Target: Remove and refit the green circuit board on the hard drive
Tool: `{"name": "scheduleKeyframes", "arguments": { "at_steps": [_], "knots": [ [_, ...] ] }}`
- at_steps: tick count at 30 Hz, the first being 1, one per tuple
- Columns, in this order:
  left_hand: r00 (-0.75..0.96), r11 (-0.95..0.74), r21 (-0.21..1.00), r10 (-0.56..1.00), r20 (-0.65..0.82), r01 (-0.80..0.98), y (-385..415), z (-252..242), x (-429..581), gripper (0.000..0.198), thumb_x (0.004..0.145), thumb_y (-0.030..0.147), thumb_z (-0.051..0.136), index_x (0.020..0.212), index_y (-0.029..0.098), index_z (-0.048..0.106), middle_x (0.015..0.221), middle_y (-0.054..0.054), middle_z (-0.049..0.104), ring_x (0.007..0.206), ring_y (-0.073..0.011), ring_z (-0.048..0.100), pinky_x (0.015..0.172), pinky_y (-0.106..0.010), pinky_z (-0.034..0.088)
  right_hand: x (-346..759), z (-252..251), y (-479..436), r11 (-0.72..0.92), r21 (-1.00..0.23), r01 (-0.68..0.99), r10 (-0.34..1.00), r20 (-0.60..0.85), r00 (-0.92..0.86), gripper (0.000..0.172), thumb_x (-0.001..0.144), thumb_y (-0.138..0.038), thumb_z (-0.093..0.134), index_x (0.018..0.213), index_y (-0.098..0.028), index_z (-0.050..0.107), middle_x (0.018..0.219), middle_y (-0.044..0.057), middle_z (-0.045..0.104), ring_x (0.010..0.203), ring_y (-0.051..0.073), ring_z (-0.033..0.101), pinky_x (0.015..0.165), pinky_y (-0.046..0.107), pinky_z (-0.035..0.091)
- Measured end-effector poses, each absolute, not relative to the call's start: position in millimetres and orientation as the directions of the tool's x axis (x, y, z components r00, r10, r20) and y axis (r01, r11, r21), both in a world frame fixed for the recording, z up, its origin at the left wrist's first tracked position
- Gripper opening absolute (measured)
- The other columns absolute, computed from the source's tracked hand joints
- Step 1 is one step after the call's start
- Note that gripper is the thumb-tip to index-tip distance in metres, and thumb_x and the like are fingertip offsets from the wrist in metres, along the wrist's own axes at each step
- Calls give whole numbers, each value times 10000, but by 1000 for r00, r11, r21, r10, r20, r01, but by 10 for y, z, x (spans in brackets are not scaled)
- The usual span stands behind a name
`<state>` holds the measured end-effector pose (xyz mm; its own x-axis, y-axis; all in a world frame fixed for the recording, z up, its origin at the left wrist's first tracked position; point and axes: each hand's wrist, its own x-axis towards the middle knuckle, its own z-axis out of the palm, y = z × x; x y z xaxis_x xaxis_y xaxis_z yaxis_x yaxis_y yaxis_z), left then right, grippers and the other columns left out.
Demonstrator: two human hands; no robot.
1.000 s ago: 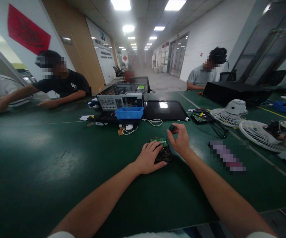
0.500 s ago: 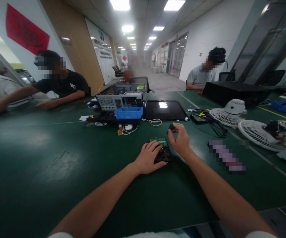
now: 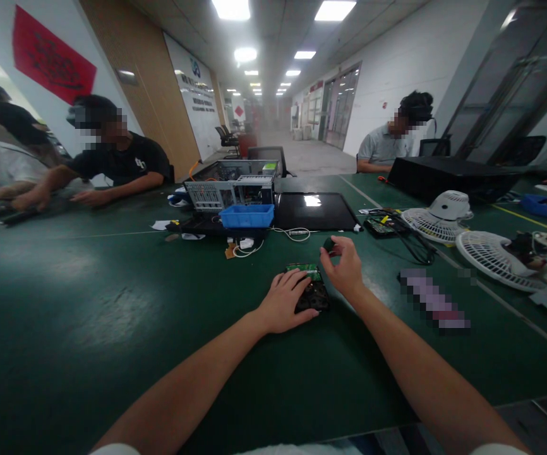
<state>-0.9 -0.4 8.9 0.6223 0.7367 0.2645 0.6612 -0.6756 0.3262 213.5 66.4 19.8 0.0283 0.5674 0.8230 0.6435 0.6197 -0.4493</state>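
Note:
My left hand [image 3: 280, 302] lies over a small opened electronic device [image 3: 315, 297], its fingers flat and the thumb spread along the near edge. A green circuit board [image 3: 307, 270] shows at the device's far end; black casing shows at the near end, and my palm and fingers hide the left part. Just to the right and above the table, my right hand [image 3: 343, 265] is closed in a pinch. Between its thumb and forefinger is a small dark rounded object [image 3: 329, 244], whose kind I cannot make out.
Beyond my hands are a blue bin [image 3: 247, 216], an open computer case [image 3: 230, 183] and a flat black panel [image 3: 316, 212]. On the right lie black cables [image 3: 413, 240], white fan parts [image 3: 494, 256] and a blurred-out purple item [image 3: 432, 297]. Co-workers sit across the table.
My hands and the device stay almost still; the dark object in my right hand shows slightly differently. At far left a co-worker's arm has drawn in, and another person has come into view behind.

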Motion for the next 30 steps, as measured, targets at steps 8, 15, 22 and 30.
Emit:
{"name": "scheduleKeyframes", "arguments": {
  "at_steps": [8, 15, 22, 30],
  "knots": [
    [624, -683, 320, 730, 280, 656, -6, 71, -4, 839, 871, 703, 562, 1550, 255, 358, 1571, -118, 393, 1475, -356, 293, 1207, -577, 209, 2134, 172, 655, 620, -427, 658, 578, 816, -14, 445, 931, -291, 594, 1343, -219, 442, 1179, 122, 586, 886, 218, 656, 777, 414, 616],
    [609, -675, 308, 738, 292, 670, -11, 91, -2, 839, 861, 704, 571, 1533, 238, 384, 1547, -118, 412, 1447, -355, 316, 1205, -558, 223, 2142, 154, 662, 607, -445, 659, 585, 811, 10, 466, 914, -297, 621, 1337, -224, 440, 1177, 111, 614, 830, 203, 674, 785, 415, 610],
    [589, -676, 334, 737, 332, 657, -61, 143, -4, 828, 866, 703, 562, 1520, 227, 389, 1487, -131, 454, 1404, -339, 368, 1199, -529, 251, 2163, 195, 642, 604, -430, 671, 545, 837, 45, 494, 921, -307, 617, 1370, -234, 424, 1201, 118, 606, 831, 201, 671, 789, 415, 604],
    [160, -342, 368, 881, 444, 865, 348, 38, -371, 359, 1025, 354, 412, 1306, 229, 596, 1270, -109, 588, 1228, -279, 523, 1060, -444, 421, 2247, 241, 659, 553, -435, 711, 568, 820, 60, 550, 923, -286, 563, 1447, -218, 413, 1226, 144, 579, 954, 250, 629, 812, 439, 593]
  ]
}}
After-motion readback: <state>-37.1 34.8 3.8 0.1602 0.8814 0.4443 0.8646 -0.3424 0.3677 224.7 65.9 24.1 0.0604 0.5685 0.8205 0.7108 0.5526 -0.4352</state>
